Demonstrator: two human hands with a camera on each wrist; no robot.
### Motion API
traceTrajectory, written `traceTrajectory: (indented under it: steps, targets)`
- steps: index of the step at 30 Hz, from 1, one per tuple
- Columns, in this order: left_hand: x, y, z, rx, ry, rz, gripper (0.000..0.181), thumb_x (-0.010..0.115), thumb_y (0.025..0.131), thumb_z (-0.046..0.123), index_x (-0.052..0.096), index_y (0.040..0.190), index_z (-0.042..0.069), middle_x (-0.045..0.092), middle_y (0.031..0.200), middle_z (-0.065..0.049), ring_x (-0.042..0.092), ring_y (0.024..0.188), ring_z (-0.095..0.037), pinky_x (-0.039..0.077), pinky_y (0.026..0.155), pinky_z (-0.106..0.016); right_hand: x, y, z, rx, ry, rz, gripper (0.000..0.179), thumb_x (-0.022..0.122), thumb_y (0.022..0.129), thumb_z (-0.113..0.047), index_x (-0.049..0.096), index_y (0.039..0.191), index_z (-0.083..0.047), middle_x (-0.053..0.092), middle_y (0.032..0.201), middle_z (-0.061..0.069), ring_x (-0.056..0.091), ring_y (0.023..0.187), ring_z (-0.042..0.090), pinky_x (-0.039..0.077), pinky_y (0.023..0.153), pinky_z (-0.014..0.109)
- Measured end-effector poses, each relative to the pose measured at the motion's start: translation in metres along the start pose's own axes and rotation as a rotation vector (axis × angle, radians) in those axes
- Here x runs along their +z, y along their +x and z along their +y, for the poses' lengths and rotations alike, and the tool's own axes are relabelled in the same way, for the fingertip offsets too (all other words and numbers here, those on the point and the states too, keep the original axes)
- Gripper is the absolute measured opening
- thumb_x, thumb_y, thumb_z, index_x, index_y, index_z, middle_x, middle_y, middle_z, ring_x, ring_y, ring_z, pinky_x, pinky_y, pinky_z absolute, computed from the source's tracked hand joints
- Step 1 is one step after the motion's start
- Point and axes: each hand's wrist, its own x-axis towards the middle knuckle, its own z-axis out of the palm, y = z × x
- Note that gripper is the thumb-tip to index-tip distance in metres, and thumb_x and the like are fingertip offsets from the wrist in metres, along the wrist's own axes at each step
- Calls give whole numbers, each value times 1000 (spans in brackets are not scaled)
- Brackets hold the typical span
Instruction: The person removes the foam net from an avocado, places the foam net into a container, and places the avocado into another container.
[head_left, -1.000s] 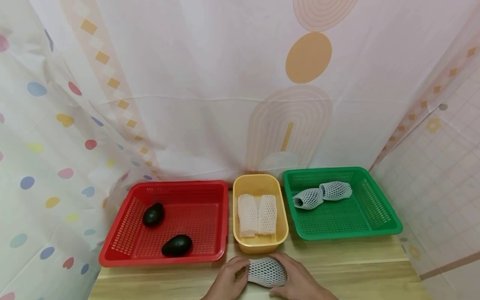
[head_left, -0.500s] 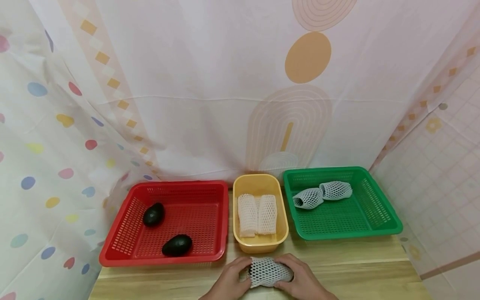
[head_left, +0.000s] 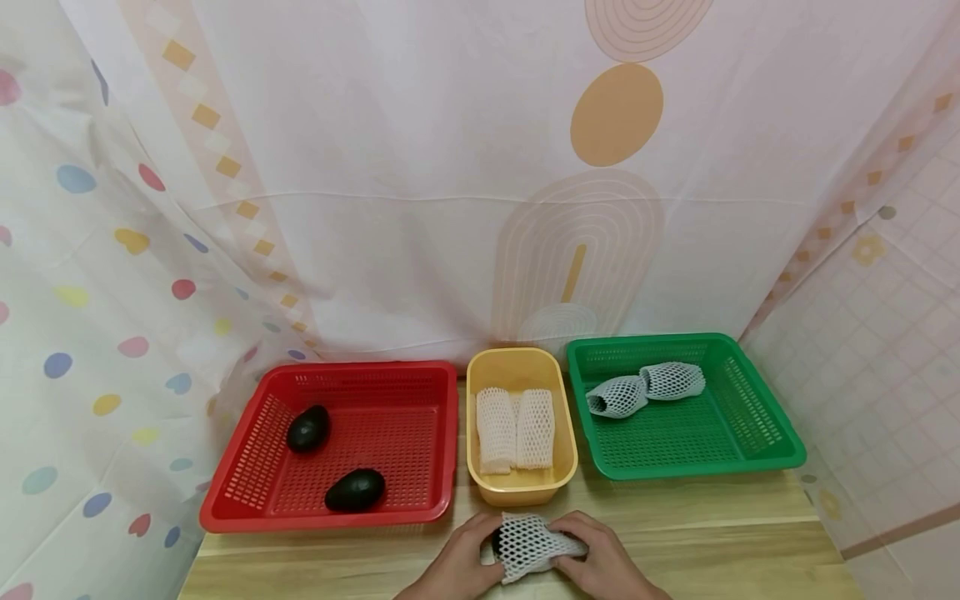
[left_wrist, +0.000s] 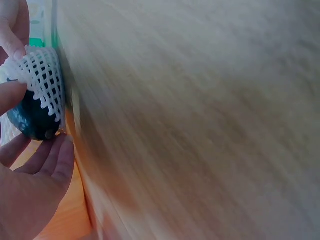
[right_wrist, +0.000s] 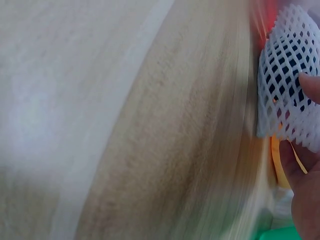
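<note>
Avocado [left_wrist: 32,118] between the left fingers [left_wrist: 64,159]

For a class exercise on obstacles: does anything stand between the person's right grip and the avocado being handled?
Yes: the white foam net, covering the end of the avocado nearest the right grip, which pinches the net; nothing else visible stands between them.

Avocado [left_wrist: 32,117] partly in net [head_left: 528,546]; tub [head_left: 522,498] behind

The foam net [head_left: 529,545] has narrowed at its right end.
</note>
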Motion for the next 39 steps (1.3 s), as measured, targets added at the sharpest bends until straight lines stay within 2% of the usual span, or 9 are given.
traceTrajectory:
  steps: [6, 13, 21, 26, 29, 34, 39]
  targets:
    - [1, 1, 1, -37, -11, -18, 58, 84, 79, 9, 66, 134, 6, 64, 126, 2, 58, 116, -8, 50, 100, -29, 2, 1, -1, -24, 10, 17, 38, 80, 90, -3, 70, 121, -23, 70, 115, -10, 68, 107, 11, 56, 90, 29]
    - [3, 2, 0, -44, -23, -28, 61, 83, 77, 6, 65, 135, 5, 63, 127, 0, 58, 116, -9, 49, 101, -29, 5, 0, -1, -22, 71, 24, 30, 77, 92, -2, 72, 115, -21, 72, 111, -5, 68, 104, 11, 57, 86, 29]
    - [5, 0, 0, -25, 40, -15, 64, 85, 75, 7, 65, 136, 5, 63, 126, -2, 58, 115, -11, 50, 98, -30, 6, -2, 1, 32, 125, -19, 32, 71, 92, 6, 75, 113, -18, 74, 111, -4, 67, 105, 8, 58, 86, 29]
    - [6, -3, 2, -58, 70, -7, 69, 87, 75, 10, 63, 138, -1, 62, 132, -11, 58, 121, -20, 51, 100, -33, 4, -2, 1, 87, 114, -58, 27, 71, 95, 0, 75, 114, -18, 74, 113, -4, 67, 107, 9, 57, 88, 30]
    - [6, -4, 2, -54, 80, 0, 69, 88, 75, 12, 62, 138, -3, 62, 133, -14, 58, 122, -23, 51, 101, -35, 3, -2, 3, 98, 94, -67, 24, 72, 96, -4, 75, 114, -19, 74, 113, -5, 67, 108, 9, 57, 89, 30]
    - [7, -2, 1, -60, 54, -15, 71, 88, 74, 10, 61, 139, -3, 62, 133, -13, 57, 122, -20, 50, 101, -33, 4, -1, 2, 59, 92, -56, 25, 72, 95, -1, 74, 113, -19, 74, 112, -4, 67, 105, 9, 57, 86, 29]
    - [7, 0, 1, -11, 54, -16, 71, 86, 73, 6, 62, 139, -2, 64, 131, -11, 58, 121, -18, 51, 99, -31, 5, 0, 1, 22, 89, -43, 30, 71, 92, 5, 74, 112, -18, 74, 110, -4, 67, 103, 7, 57, 83, 28]
